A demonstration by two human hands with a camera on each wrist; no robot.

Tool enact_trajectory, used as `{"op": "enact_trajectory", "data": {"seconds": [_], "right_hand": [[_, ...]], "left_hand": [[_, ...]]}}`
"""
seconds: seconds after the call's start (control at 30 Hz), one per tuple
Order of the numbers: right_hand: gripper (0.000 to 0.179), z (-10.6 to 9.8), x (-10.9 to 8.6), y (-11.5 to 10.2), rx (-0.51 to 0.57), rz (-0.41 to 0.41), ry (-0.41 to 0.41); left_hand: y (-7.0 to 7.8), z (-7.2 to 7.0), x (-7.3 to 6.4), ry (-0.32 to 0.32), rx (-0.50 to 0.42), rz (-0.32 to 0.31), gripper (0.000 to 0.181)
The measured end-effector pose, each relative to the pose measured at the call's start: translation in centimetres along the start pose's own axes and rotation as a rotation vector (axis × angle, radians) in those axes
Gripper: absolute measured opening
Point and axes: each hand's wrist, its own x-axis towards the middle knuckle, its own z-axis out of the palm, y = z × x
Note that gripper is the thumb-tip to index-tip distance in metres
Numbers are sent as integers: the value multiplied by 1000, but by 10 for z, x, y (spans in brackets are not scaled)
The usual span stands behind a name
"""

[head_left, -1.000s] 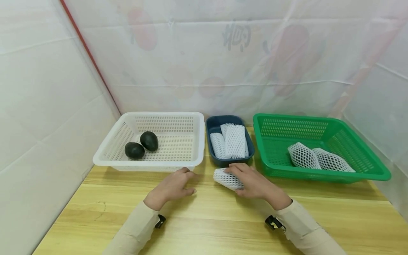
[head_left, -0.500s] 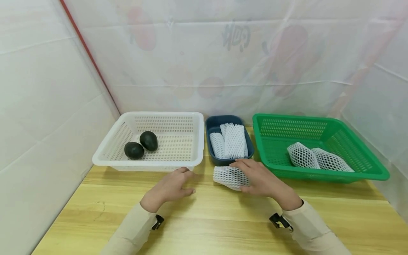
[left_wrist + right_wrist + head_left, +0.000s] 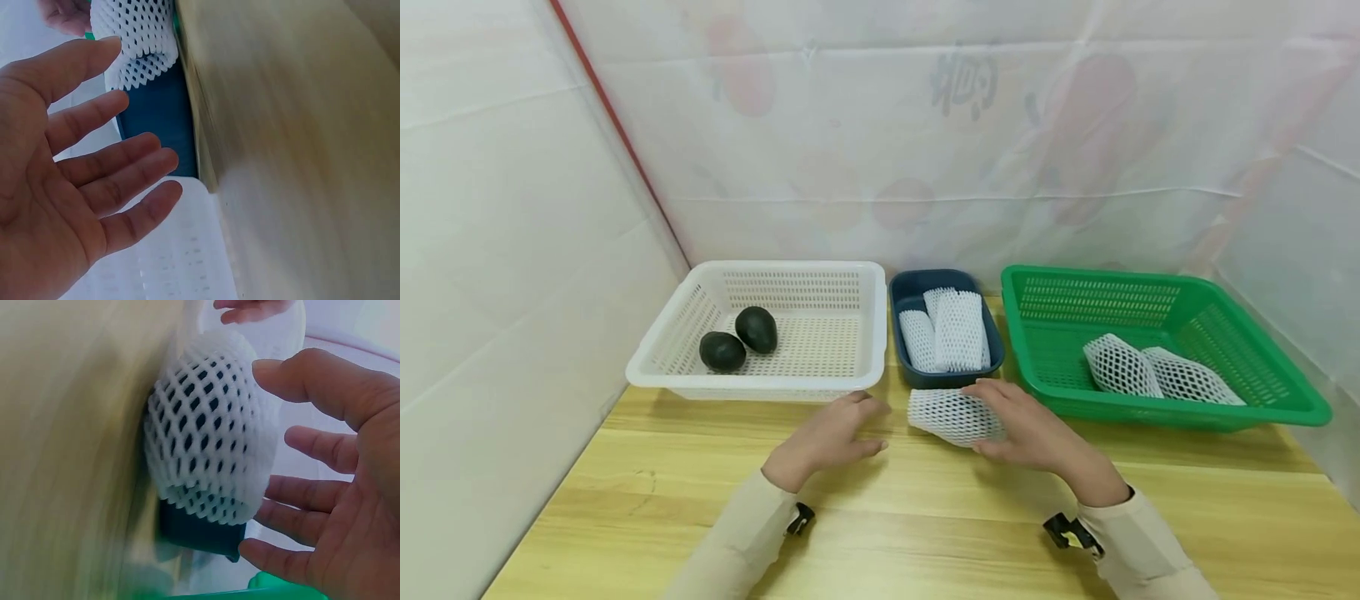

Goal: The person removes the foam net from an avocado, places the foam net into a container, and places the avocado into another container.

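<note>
A dark fruit in a white foam net sleeve (image 3: pixel 951 415), likely an avocado, lies on the table in front of the navy bin (image 3: pixel 951 382). My right hand (image 3: pixel 1026 429) is at its right end, fingers and thumb spread apart around that end. In the right wrist view the foam net (image 3: pixel 203 431) shows dark skin through its holes and an open end. Left of it, my left hand (image 3: pixel 831 437) hovers by the white basket's front edge, holding nothing. From the left wrist, that hand's fingers (image 3: pixel 115 162) look straight and loosely spread.
Two bare dark avocados (image 3: pixel 756 330) sit in the white basket (image 3: pixel 752 383) at back left. Several folded foam nets (image 3: pixel 958 331) fill the navy bin. Two netted fruits (image 3: pixel 1123 367) lie in the green basket (image 3: pixel 1180 412) at right. Pale sheeting (image 3: pixel 850 125) walls the table.
My right hand has loosened and slid to the right off the netted fruit, uncovering more of it. My left hand has drifted slightly right toward it. The view has shifted a little.
</note>
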Motion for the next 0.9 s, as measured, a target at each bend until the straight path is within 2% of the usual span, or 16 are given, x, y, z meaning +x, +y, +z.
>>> {"op": "enact_trajectory", "data": {"seconds": [0.33, 0.47, 0.67, 0.8, 0.9], "right_hand": [[69, 7, -8, 13, 39, 38, 7], [72, 9, -11, 17, 37, 66, 3], [65, 7, -15, 21, 28, 99, -4], [60, 7, -16, 24, 42, 100, -6], [57, 8, -16, 26, 46, 91, -6]], "left_hand": [[-1, 8, 17, -11, -18, 20, 35], [0, 10, 24, -23, -45, 0, 30], [2, 11, 33, -56, -74, -32, 23], [3, 14, 39, -50, -75, -13, 4], [3, 17, 44, -29, -67, -5, 10]]}}
